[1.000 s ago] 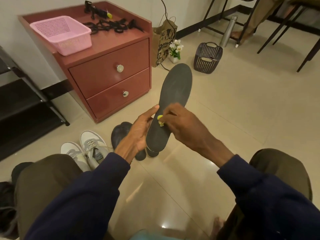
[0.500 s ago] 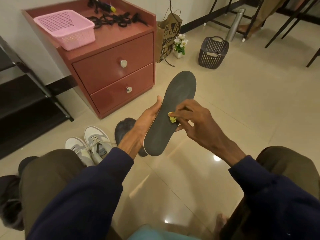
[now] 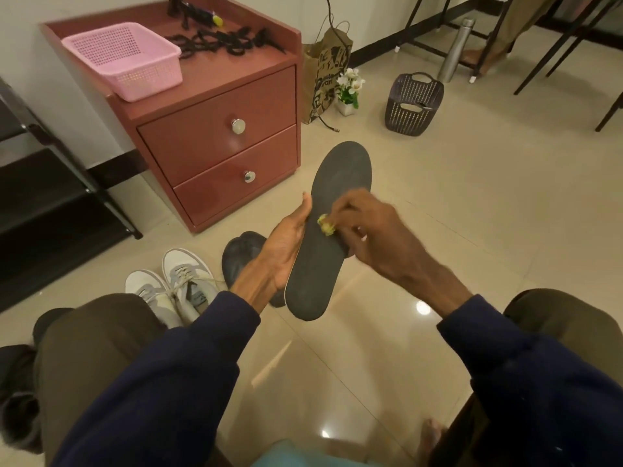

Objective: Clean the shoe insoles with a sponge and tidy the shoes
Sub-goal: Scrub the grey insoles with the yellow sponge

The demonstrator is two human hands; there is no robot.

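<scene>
Two hands are working above the floor (image 3: 472, 203): the left hand (image 3: 286, 246) is clasping the light, probably bendy insole (image 3: 340, 183) mid-length, likely its best hold, while the right hand (image 3: 369, 227) is pinching a sponge (image 3: 325, 225) against its face.

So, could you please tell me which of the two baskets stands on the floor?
The dark basket with handles, right of the potted flowers; the pink basket sits on the red cabinet.

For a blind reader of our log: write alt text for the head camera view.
A seated person's left hand holds a dark insole up while the right hand presses a small yellow sponge against it. On the floor beyond lie grey-white sneakers near a red two-drawer cabinet carrying a pink basket.
</scene>
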